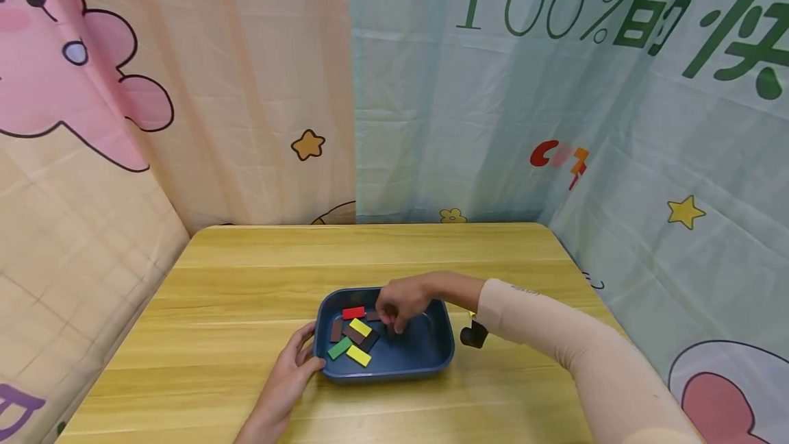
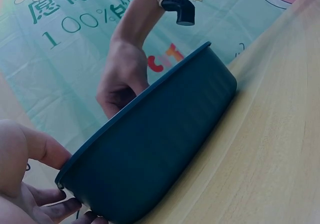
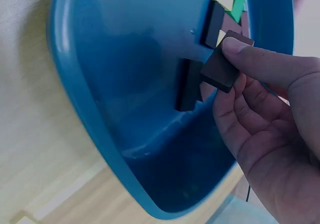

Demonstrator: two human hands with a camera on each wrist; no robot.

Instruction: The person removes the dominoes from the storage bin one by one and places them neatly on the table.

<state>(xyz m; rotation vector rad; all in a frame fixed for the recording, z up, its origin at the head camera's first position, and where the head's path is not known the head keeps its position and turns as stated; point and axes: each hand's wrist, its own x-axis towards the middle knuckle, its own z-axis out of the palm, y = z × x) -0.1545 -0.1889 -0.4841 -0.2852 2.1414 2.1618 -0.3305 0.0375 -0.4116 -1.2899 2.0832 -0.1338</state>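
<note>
A blue plastic basin stands on the table with several small flat blocks inside, mostly toward its left end. Among them are a red block, a green block and a yellow block. My left hand grips the basin's left end, thumb near the front corner. Over the basin, my right hand reaches down and pinches a dark block between thumb and fingers. Just beyond it, another dark block lies on the basin floor.
The wooden table extends around the basin. A black camera piece hangs by the right wrist, and a small yellow thing shows partly behind the right sleeve. Printed curtains enclose the back and sides.
</note>
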